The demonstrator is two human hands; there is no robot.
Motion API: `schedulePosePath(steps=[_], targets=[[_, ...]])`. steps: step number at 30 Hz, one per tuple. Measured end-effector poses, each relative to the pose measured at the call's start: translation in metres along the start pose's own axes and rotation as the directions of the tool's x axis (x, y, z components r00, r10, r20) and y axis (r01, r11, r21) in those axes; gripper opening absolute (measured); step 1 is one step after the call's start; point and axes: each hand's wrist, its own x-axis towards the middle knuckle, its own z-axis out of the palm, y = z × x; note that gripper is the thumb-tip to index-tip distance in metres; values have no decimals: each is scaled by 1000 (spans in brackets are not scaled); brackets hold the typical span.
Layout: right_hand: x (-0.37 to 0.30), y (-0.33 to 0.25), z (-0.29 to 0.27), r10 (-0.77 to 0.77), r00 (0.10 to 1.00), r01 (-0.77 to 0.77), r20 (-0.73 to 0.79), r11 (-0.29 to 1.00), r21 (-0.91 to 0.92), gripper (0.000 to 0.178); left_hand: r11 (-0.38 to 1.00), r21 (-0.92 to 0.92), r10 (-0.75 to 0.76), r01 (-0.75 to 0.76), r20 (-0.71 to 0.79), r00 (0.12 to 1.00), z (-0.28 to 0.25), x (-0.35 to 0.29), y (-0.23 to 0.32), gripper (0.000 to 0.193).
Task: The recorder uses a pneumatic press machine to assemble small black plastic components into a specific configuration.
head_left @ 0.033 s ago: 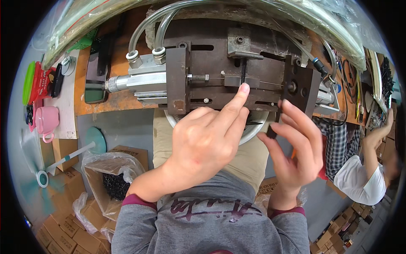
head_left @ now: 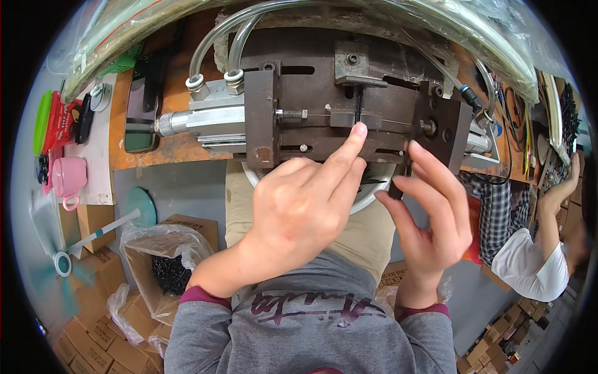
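Note:
A dark, rusty metal clamping fixture (head_left: pixel 349 100) with a silver air cylinder (head_left: pixel 205 118) sits on the orange bench straight ahead. My left hand (head_left: pixel 299 212) has its fingers curled and its forefinger stretched out, the tip pressing on the thin black piece in the fixture's middle slot (head_left: pixel 359 112). My right hand (head_left: pixel 433 218) hovers just below the fixture's right end and pinches a small black part (head_left: pixel 395 190) between thumb and fingers. A white bowl (head_left: pixel 374 193) rests on my lap, mostly hidden under both hands.
Two clear hoses (head_left: pixel 212 43) arch from the cylinder over the fixture. A pink mug (head_left: pixel 67 177) and a dark phone (head_left: pixel 140 112) lie to the left. A bag-lined carton of black parts (head_left: pixel 165 271) stands at lower left. Another person (head_left: pixel 529 262) works at right.

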Motion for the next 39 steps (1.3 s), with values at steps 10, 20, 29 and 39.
schedulePosePath(steps=[10,20,29,39], targets=[[5,1,27,-176,967,214,184,954,-209,20,567,-753,-384,334,117,916,-32,-31,-7,23],[16,-13,22,-99,957,183,271,934,-306,25,-72,-938,-336,338,342,878,-26,-57,-18,23],[9,6,22,-180,971,179,158,984,21,22,-152,-917,-357,369,399,844,-34,-71,-18,24],[-88,57,46,-150,755,277,639,955,-103,18,-197,-947,-364,253,310,878,-41,-111,-36,37]])
